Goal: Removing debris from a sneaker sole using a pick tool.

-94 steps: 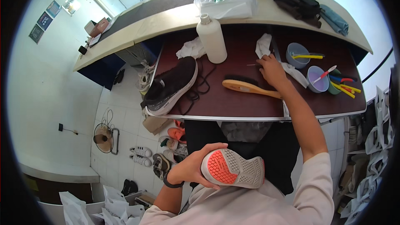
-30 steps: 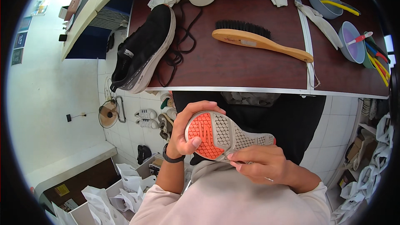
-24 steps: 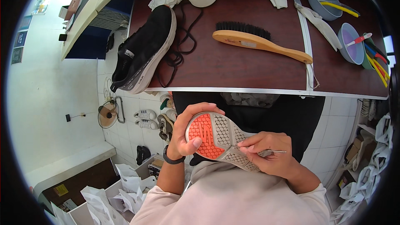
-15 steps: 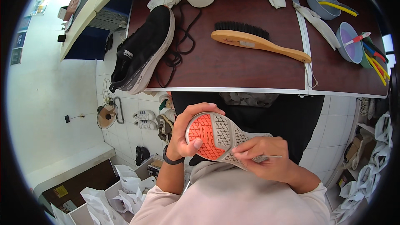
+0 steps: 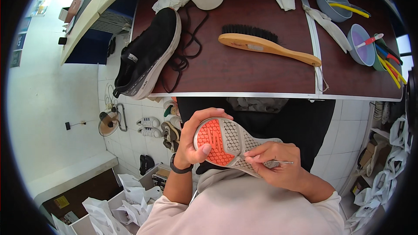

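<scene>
A shoe (image 5: 216, 142) is held over my lap, its grey sole with an orange patch turned up. My left hand (image 5: 194, 141) wraps round the wide end, thumb pressed on the orange tread. In my right hand (image 5: 276, 161) a thin metal pick (image 5: 284, 162) is pinched; its tip lies at the groove in the middle of the sole, and my fingers hide part of it. On the table in front, a black shoe (image 5: 146, 56) with a white sole lies at the left, its laces (image 5: 191, 43) loose beside it. A wooden-handled brush (image 5: 267, 45) with black bristles rests to its right.
The dark red table (image 5: 244, 78) has a metal front edge. At its right stand a grey-blue bowl (image 5: 333, 4) and a second bowl (image 5: 362, 45) with brushes, near white cloths (image 5: 331, 24). Shoes (image 5: 149, 127) sit on the tiled floor at left; white bags (image 5: 102, 213) flank me.
Both hands stay nearly in place on the shoe, and the pick's tip has shifted very slightly along the groove. The whole view has moved a little, nothing on the table has been moved.
</scene>
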Tool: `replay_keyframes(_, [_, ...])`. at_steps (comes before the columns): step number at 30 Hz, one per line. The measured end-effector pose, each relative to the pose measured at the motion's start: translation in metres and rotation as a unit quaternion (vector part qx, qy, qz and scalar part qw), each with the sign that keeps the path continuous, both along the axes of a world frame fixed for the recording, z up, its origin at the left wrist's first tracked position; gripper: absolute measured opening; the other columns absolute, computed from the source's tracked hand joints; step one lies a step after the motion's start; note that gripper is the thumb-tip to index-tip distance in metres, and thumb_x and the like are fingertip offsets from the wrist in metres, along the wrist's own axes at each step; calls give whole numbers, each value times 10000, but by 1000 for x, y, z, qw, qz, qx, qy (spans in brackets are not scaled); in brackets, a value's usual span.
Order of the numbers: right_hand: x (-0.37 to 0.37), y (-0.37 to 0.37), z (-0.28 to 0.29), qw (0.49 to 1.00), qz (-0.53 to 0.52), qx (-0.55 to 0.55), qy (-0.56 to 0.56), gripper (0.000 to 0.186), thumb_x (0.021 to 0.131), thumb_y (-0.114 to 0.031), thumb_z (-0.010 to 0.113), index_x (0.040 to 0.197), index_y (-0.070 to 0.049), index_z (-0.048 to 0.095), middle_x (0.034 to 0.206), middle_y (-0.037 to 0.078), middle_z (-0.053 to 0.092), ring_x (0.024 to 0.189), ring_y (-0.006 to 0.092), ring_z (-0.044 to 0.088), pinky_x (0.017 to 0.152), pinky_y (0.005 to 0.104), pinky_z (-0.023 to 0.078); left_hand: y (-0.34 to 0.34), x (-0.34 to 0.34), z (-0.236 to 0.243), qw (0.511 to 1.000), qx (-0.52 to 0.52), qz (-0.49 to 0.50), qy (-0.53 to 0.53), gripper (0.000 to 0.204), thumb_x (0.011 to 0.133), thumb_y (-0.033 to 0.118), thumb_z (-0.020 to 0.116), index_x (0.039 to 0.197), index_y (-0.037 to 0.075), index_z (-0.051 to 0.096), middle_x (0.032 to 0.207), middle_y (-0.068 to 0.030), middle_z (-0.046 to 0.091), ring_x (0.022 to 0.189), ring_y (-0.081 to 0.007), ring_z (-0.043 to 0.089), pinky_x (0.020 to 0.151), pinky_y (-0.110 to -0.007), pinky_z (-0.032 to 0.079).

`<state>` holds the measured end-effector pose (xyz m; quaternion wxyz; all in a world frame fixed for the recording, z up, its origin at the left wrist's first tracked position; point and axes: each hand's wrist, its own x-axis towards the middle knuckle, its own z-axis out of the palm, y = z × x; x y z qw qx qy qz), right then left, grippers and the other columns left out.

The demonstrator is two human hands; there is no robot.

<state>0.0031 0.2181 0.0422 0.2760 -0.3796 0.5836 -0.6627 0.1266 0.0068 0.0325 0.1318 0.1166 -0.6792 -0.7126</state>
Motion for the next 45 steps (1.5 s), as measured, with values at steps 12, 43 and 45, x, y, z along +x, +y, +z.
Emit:
replay_keyframes(12, [12,-5,8,998,-1,-48,-46,245,761,91,794,877,-34,618,902,122,756,770,200,759,650,266,606,-2,-4,5,1000,1,-9,-4,776,846,474,678,1343,-82,466,1156,-307,642,1067,-344,678,915,-438,570])
replay_keyframes(43, [-14,19,-40,974,-124,-64,-180,141,917,13,716,933,16,576,900,197,730,787,189,739,702,283,608,-30,17,2,988,36,-150,-4,1361,421,289,1053,1516,40,285,1350,-276,557,1272,-343,573,1084,-452,455])
replay_keyframes(45, [-18,19,-38,975,-116,-76,-175,100,951,-26,690,954,34,609,915,197,737,771,188,740,699,282,606,-28,21,-2,989,49,-140,21,1356,422,295,1053,1512,40,289,1348,-276,558,1271,-343,573,1086,-462,455])
